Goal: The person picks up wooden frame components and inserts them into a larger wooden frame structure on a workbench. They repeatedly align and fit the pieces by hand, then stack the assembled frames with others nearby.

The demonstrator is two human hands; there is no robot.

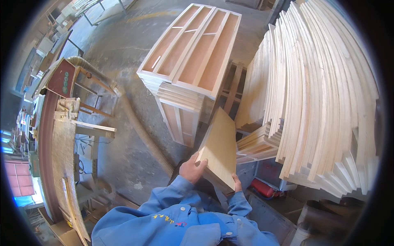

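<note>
Between my two hands is a pale wooden panel (220, 145), tilted, its far end pointing away from me. My left hand (193, 167) grips its left edge near the close end, thumb on the upper face. On the opposite edge, my right hand (237, 183) is closed round the near right corner; most of its fingers are hidden beneath the wood. Just beyond the panel stands a stack of wooden frames (193, 45) with brownish board set between pale slats. A bundle of shorter boards (258, 143) lies right of the panel.
Tall rows of pale planks (312, 94) stand at the right. A red cylinder (262, 187) lies low beside my right hand. A ribbed hose (141, 131) crosses the floor to a long workbench (61, 151) with a machine at the left.
</note>
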